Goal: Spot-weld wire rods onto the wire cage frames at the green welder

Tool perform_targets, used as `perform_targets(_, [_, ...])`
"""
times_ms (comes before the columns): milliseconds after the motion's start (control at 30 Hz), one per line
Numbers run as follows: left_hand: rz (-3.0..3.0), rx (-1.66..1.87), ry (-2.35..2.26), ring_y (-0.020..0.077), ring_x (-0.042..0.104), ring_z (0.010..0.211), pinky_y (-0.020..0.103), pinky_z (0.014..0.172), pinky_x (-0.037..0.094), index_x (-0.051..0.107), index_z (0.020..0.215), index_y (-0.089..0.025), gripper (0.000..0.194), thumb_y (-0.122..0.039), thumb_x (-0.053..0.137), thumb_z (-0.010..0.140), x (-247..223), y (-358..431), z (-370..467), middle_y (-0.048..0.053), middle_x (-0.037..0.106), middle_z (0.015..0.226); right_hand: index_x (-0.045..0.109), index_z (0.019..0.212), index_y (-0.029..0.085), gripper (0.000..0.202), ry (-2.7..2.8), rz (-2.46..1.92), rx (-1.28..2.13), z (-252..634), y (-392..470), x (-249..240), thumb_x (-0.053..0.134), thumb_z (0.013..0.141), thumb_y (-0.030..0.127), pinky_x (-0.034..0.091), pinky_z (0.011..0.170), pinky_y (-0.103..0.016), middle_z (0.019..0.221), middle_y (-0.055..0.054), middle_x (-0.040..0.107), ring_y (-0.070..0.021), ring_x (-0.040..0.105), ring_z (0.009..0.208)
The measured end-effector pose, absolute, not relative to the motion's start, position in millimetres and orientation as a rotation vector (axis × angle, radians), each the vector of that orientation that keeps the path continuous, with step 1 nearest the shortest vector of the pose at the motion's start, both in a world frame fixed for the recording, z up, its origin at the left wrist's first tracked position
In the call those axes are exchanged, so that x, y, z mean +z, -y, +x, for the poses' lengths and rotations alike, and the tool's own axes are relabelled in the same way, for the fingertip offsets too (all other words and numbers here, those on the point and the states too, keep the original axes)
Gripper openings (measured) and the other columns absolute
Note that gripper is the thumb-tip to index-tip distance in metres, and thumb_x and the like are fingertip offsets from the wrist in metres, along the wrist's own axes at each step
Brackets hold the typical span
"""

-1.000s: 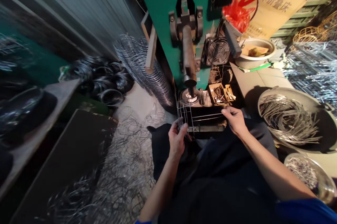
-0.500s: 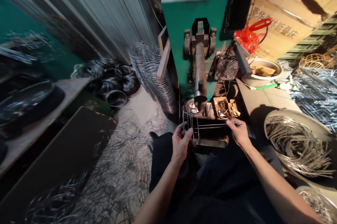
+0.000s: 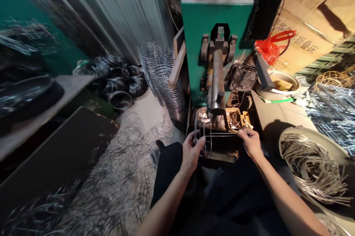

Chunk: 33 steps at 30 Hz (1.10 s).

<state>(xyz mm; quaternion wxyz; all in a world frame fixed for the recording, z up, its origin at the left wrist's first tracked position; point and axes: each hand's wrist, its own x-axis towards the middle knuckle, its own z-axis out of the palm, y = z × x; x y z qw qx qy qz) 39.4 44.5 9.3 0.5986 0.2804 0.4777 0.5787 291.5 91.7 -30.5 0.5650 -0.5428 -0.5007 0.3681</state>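
Note:
My left hand (image 3: 192,149) is closed on a thin wire frame (image 3: 210,142), thumb and fingers pinching its bars. From the frame a pair of straight wires runs to the right. My right hand (image 3: 251,141) pinches the far end of these wires. Just above the frame, the round lower arm (image 3: 218,84) of a green machine (image 3: 194,43) sticks out toward me. The wire frame's upper end lies by the tip of that arm; whether they touch, I cannot tell.
Stacked wire rings (image 3: 163,80) lean left of the machine. Loose wire pieces (image 3: 119,177) cover the floor at left. On the right stand a basin of bent wires (image 3: 310,165), a pale bowl (image 3: 277,93) and a cardboard box (image 3: 302,14). A yellow tray (image 3: 234,115) sits below the arm.
My view has shifted slightly, so the machine appears farther right and lower. Both hands keep their grip on the wire frame, which sits slightly lower relative to the machine arm.

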Motion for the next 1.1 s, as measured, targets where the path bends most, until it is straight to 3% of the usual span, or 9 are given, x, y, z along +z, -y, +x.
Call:
perform_targets(200, [0.687,1.353,-1.092,0.0051,0.046,0.043,0.020,0.042,0.048,0.059,0.120,-0.016,0.058,-0.043,0.080,0.074,4.7,-53.6,38.9,-0.008,0.048,0.064,0.031,0.051,0.021,0.055,1.195,-1.259,0.813,292.2,-103.0,-28.8,0.074,0.075,0.047,0.025,0.056,-0.027,0.056,0.006,0.027,-0.0105,0.026,0.056])
perform_targets(500, [0.690,1.354,-1.075,0.0067,0.044,0.034,0.022,0.035,0.048,0.055,0.119,-0.014,0.060,-0.047,0.079,0.074,14.0,-64.1,42.7,-0.011,0.044,0.054,0.034,0.053,0.020,0.053,1.222,-1.227,0.838,298.6,-115.4,-29.5,0.074,0.077,0.043,0.025,0.057,-0.027,0.058,0.006,0.029,-0.0108,0.027,0.058])
perform_targets(867, [0.693,1.346,-1.054,0.0080,0.046,0.034,0.021,0.033,0.045,0.055,0.117,-0.013,0.062,-0.048,0.079,0.073,21.9,-74.9,46.0,-0.011,0.046,0.052,0.032,0.051,0.022,0.058,1.235,-1.326,0.791,300.4,-124.2,-21.9,0.073,0.072,0.058,0.026,0.053,-0.026,0.054,0.006,0.028,-0.0104,0.026,0.054])
perform_targets(1100, [0.699,1.354,-1.049,0.0062,0.042,0.035,0.022,0.034,0.047,0.057,0.116,-0.014,0.061,-0.049,0.079,0.072,19.7,-77.2,47.3,-0.011,0.045,0.054,0.030,0.052,0.021,0.060,1.235,-1.305,0.802,300.6,-125.0,-21.4,0.073,0.073,0.058,0.025,0.054,-0.025,0.056,0.006,0.025,-0.0095,0.025,0.056])
